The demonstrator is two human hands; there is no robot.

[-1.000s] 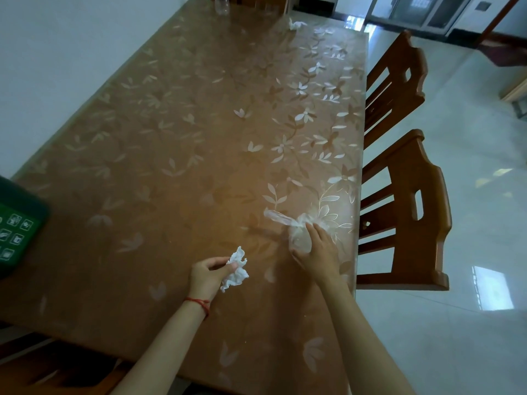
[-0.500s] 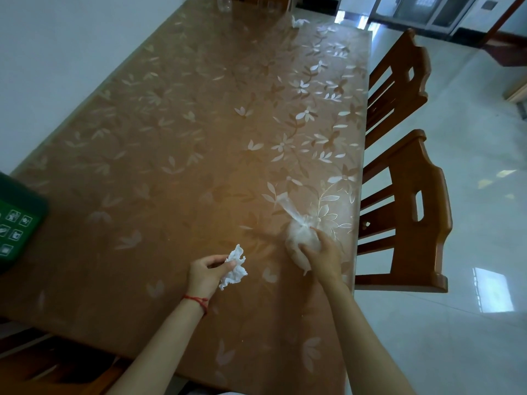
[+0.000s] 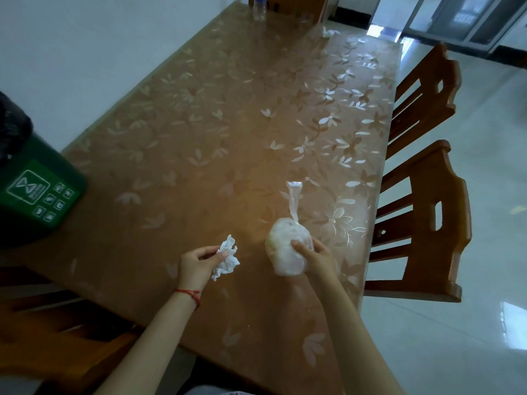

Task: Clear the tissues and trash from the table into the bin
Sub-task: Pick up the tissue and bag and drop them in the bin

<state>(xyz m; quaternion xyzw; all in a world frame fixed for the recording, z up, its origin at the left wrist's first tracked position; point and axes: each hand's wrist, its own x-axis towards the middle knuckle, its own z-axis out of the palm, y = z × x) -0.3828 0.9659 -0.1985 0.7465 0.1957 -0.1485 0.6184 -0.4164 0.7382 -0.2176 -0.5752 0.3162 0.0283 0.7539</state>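
My left hand pinches a crumpled white tissue just above the near part of the brown flower-patterned table. To its right, my right hand grips a knotted clear plastic bag with something pale inside; its twisted tail points up and the bag is held off the table. A green bin with a black liner stands on the table's near left corner. Another crumpled tissue lies at the far end of the table.
A clear plastic bottle stands at the far end, against a chair back. Two wooden chairs line the table's right side, another chair is at the near left. A white wall runs along the left; glossy tiled floor lies to the right.
My right hand closed on the plastic bag and lifted it off the table, tail now upright. The view shifted so the green bin shows more. My left hand still holds the tissue.
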